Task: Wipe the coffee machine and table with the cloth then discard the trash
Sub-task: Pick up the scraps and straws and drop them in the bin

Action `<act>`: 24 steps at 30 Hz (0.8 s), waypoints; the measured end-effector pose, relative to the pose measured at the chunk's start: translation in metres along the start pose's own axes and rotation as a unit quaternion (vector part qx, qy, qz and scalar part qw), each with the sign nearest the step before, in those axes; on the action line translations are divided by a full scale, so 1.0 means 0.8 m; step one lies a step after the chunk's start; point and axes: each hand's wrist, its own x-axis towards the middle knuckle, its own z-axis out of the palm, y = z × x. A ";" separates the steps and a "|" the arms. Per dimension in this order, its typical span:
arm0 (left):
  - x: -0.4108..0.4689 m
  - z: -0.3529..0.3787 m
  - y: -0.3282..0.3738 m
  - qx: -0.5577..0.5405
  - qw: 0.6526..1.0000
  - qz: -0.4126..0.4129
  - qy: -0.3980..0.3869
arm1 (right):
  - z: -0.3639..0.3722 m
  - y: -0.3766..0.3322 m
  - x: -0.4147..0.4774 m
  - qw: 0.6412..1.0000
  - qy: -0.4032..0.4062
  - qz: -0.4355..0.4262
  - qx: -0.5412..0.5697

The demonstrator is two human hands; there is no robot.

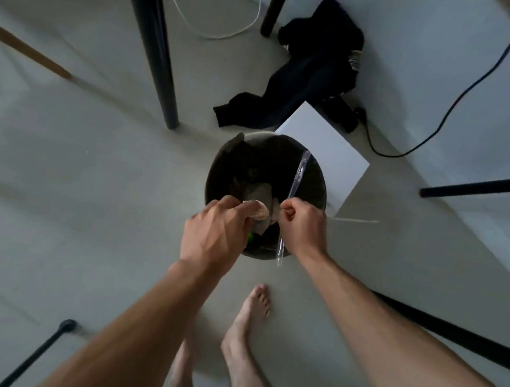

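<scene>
A round dark trash bin point(219, 165) stands on the floor right below me, with crumpled paper and other waste inside. My left hand point(213, 236) hovers over its near rim, fingers closed on a small crumpled whitish piece of trash point(257, 210). My right hand point(303, 225) is beside it over the bin, fist closed around a long clear plastic strip point(298, 172) that reaches across the bin's opening and hangs past the near rim. No cloth or coffee machine is in view.
A white sheet or box point(328, 156) leans behind the bin. Dark clothing point(314, 65) lies on the floor further back. Black table legs point(155, 45) and chair legs point(479, 185) surround the spot, with a black cable point(459, 100) and white cord point(200, 28). My bare feet point(244, 331) stand just before the bin.
</scene>
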 end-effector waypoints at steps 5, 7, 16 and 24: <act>0.010 0.042 -0.026 -0.006 1.000 -0.009 0.007 | 0.042 0.027 0.019 1.000 -0.008 0.005 0.012; 0.017 0.054 -0.034 -0.016 1.000 -0.007 0.015 | 0.053 0.036 0.024 1.000 -0.023 -0.015 0.006; 0.042 0.112 -0.062 -0.040 0.996 0.062 0.057 | 0.081 0.088 0.030 0.992 0.079 -0.027 -0.100; 0.053 0.164 -0.060 -0.016 0.992 0.120 0.048 | 0.109 0.129 0.035 0.993 0.096 -0.014 -0.070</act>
